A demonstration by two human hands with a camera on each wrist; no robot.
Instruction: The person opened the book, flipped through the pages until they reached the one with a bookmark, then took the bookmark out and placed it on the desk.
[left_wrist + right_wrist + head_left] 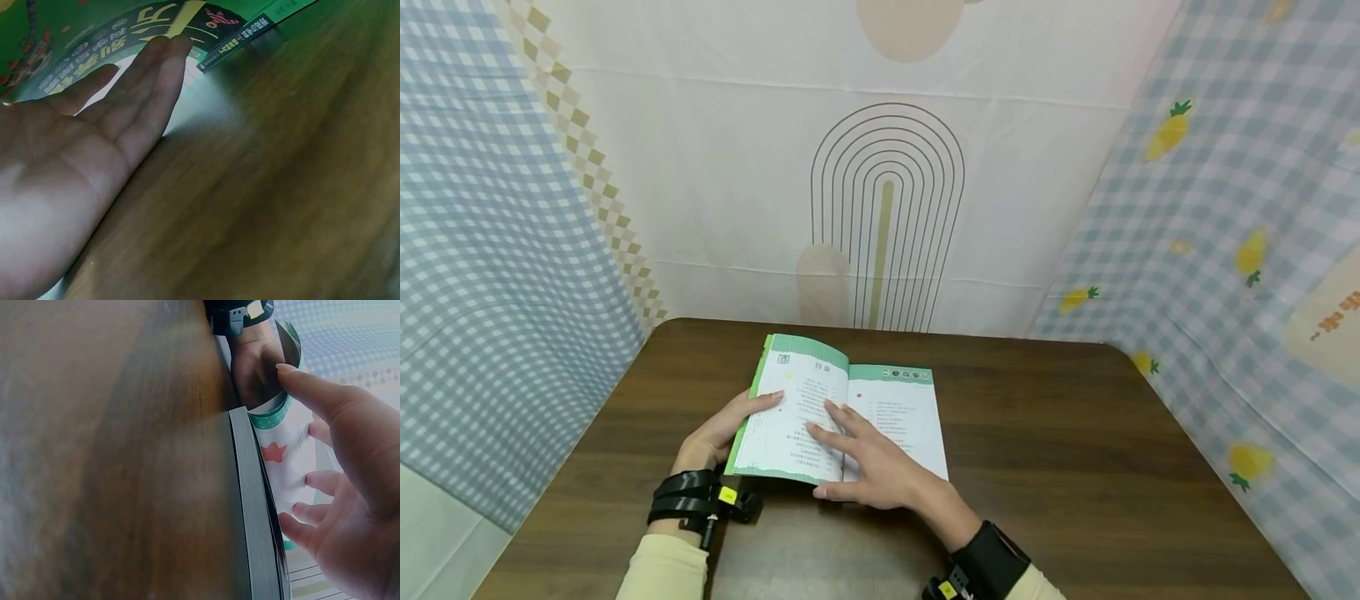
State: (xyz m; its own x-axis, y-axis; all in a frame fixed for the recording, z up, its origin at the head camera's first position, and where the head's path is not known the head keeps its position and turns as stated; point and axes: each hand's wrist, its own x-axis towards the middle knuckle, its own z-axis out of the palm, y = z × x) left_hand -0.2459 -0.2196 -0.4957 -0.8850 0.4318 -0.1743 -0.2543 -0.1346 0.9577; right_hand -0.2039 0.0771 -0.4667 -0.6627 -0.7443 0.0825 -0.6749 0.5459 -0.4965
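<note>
An open book (904, 421) with white printed pages and green borders lies on the brown table, its left side raised. My left hand (715, 429) holds the left edge, thumb on the page and fingers beneath the cover. In the left wrist view, the left hand (106, 144) supports the green illustrated cover (25, 31) from below. Across the inner part of the left page, near the fold, rests my right hand (883, 471) with its fingers spread. The right wrist view has the right hand (356, 494) over the book's pages (278, 472), beside a red star print.
The wooden table (1075, 467) extends around the book. A pale cloth (737, 183) with arch prints hangs behind it. Blue checked cloths hang at the left (512, 250) and right (1210, 275). Both wrists wear black straps with small cameras.
</note>
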